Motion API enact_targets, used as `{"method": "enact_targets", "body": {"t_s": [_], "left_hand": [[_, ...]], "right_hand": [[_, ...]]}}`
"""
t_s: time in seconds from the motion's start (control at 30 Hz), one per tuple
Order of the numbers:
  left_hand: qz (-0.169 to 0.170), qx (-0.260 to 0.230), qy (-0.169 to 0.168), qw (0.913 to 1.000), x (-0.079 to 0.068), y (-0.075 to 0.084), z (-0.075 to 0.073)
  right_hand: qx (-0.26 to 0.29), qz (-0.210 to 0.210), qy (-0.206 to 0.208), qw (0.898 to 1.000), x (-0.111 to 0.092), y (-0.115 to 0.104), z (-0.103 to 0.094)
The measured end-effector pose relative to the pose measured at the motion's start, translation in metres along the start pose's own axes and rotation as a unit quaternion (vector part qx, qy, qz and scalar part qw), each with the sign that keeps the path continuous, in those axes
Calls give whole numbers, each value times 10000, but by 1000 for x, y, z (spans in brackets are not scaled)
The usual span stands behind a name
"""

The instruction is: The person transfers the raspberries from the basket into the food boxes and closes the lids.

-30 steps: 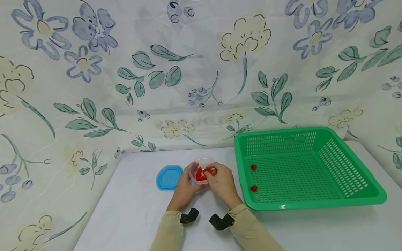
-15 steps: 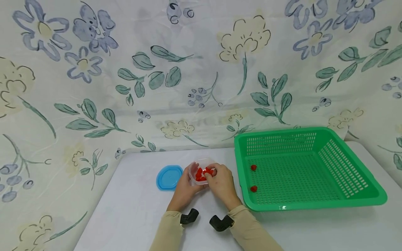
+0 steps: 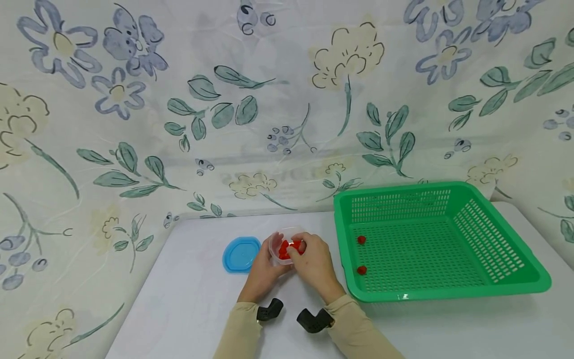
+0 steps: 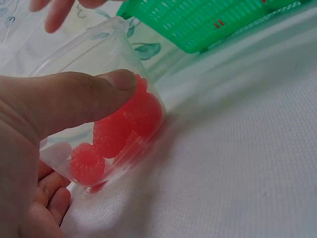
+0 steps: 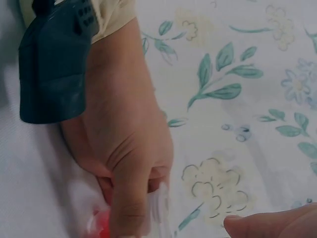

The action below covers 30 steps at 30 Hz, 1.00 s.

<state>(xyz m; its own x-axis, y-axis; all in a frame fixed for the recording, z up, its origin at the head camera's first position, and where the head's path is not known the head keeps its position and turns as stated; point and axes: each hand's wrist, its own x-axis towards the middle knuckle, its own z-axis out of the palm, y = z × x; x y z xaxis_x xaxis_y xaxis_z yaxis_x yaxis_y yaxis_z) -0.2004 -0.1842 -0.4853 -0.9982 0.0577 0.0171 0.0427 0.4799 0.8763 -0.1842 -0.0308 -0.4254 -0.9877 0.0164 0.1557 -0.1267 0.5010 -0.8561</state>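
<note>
My left hand (image 3: 263, 275) grips a clear plastic tub (image 4: 111, 47) just above the white table. Its thumb (image 4: 74, 99) lies along the tub's side, and its other fingers show below. Several red raspberries (image 4: 143, 116) sit in the bottom of the tub. From the right, my right hand (image 3: 316, 262) reaches into the tub's mouth, thumb and fingers bent among the fruit. Whether it pinches a raspberry is hidden. In the right wrist view, the right thumb (image 5: 130, 203) points down into the tub, with blurred red beside it.
A blue lid (image 3: 242, 254) lies on the table left of the hands. To their right stands a large green basket (image 3: 441, 296), with two raspberries (image 3: 361, 270) near its left side. Behind the table hangs a floral cloth (image 3: 287, 109).
My right hand has shifted slightly left, its thumb now farther over the raspberries in the tub. The left hand still holds the tub in nearly the same place.
</note>
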Motion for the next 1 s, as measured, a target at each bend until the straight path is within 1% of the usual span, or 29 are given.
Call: {"method": "enact_targets", "body": {"t_s": [0.27,0.37,0.67,1.0], "left_hand": [[88,-70,25,9999,-2,-1,1],[102,-72,25,9999,-2,-1,2],[17,-31,105,9999,-3,-1,4],[-36,-143,70,9999,-3,-2,4]], "right_hand": [[157,-282,-37,9995,-6,-10,-10],[201,-320,-41,9993,-9,-14,-16],[310,-554,-174,9978,-17,-25,-36],[300,-779,-130,9964,-21,-24,-54]]}}
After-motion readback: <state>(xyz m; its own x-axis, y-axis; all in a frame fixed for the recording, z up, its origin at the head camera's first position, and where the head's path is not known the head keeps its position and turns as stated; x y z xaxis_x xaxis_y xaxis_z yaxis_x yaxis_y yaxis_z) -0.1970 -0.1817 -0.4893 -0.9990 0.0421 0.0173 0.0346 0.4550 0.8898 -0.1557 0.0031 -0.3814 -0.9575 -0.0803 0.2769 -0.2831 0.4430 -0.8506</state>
